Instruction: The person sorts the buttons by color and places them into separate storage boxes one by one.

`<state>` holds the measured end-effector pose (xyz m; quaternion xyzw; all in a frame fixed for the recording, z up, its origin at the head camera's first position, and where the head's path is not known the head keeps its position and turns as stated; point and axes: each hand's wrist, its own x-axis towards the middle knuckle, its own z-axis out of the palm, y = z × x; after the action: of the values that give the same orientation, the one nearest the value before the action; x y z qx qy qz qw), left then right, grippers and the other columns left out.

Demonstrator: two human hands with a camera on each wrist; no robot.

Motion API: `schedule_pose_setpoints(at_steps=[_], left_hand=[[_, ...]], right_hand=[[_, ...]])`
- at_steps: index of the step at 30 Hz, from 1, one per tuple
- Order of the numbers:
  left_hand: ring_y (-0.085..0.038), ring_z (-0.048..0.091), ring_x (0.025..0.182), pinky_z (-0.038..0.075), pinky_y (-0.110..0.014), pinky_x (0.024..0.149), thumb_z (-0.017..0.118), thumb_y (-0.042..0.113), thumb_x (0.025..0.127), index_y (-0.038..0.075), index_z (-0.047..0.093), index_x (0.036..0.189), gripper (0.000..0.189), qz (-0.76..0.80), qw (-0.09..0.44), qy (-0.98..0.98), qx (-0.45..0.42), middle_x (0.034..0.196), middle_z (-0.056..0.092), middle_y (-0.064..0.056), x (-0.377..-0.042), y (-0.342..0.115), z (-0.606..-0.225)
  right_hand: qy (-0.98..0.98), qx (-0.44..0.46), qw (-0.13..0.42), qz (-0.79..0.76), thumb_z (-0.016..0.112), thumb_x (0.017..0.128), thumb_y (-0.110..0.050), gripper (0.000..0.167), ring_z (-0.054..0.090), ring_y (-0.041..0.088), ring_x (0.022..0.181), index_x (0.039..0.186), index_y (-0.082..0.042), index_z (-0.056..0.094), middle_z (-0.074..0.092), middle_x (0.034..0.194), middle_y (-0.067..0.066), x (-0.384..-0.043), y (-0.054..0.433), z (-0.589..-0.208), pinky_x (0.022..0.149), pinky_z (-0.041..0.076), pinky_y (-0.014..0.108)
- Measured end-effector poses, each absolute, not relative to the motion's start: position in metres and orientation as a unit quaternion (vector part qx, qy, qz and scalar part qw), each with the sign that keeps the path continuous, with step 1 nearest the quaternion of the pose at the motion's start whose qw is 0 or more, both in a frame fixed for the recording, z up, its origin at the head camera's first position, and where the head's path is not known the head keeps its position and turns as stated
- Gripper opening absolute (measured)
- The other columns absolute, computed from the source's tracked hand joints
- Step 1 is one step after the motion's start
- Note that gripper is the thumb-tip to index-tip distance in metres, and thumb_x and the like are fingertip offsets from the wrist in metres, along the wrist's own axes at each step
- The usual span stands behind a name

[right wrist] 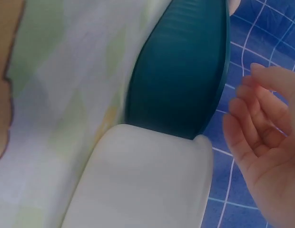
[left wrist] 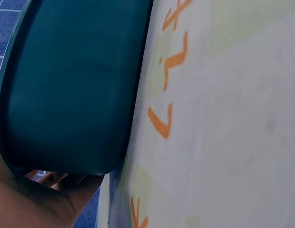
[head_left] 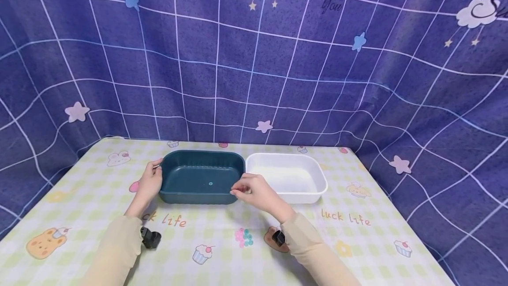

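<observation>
A person's left hand [head_left: 151, 181] gripped the left end of a dark teal tray [head_left: 194, 198], thumb and fingers curled against the end wall, at a table spread with a checked tablecloth [head_left: 214, 224]. The right hand [head_left: 255, 190] hung at the tray's near right corner, its thumb and fingertips drawn close together; whether they pinched anything small could not be told. The teal tray sat left of centre towards the far side of the table, with a white tray [head_left: 299, 198] just beside it on the right. A pale ring [head_left: 211, 183] showed on the teal floor, too small to identify. Nearer the person, a cluster of pink and blue beads [head_left: 244, 237] lay on the cloth.

The teal tray looked like moulded plastic, and was judged light, stiff and hard to break, its smooth walls perhaps a little slippery to dry fingers. The rounded short ends, with the rim above, appeared to offer the surest hold, one hand to each. The beads seemed light, hard and prone to roll, best pinched singly between thumb and forefinger, from above.
</observation>
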<state>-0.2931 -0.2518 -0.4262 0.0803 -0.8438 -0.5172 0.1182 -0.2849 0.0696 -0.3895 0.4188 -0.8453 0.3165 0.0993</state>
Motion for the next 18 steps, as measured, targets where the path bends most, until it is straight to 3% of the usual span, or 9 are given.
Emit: schedule_pose_setpoints(at_steps=[7, 18], left_hand=[[-0.04, 0.038, 0.127, 0.031, -0.05, 0.103, 0.021, 0.018, 0.102, 0.001, 0.025, 0.145, 0.046, -0.519, 0.118, -0.843, 0.075, 0.139, 0.038, -0.031, -0.294, -0.253, -0.426], [-0.041, 0.036, 0.13, 0.03, -0.051, 0.105, 0.021, 0.018, 0.102, 0.001, 0.025, 0.145, 0.046, -0.524, 0.113, -0.841, 0.075, 0.141, 0.036, -0.031, -0.293, -0.252, -0.425]], right_hand=[[-0.838, 0.426, 0.084, 0.331, 0.066, 0.088, -0.018, 0.011, 0.053, 0.005, 0.069, 0.09, -0.011, 0.074, 0.065, 0.079, -0.003, -0.28, 0.077, -0.391, 0.063, 0.05, 0.023], [-0.828, 0.45, 0.067, 0.329, 0.065, 0.088, -0.016, 0.01, 0.053, 0.002, 0.071, 0.091, -0.011, 0.073, 0.066, 0.081, -0.004, -0.273, 0.084, -0.391, 0.064, 0.051, 0.027]])
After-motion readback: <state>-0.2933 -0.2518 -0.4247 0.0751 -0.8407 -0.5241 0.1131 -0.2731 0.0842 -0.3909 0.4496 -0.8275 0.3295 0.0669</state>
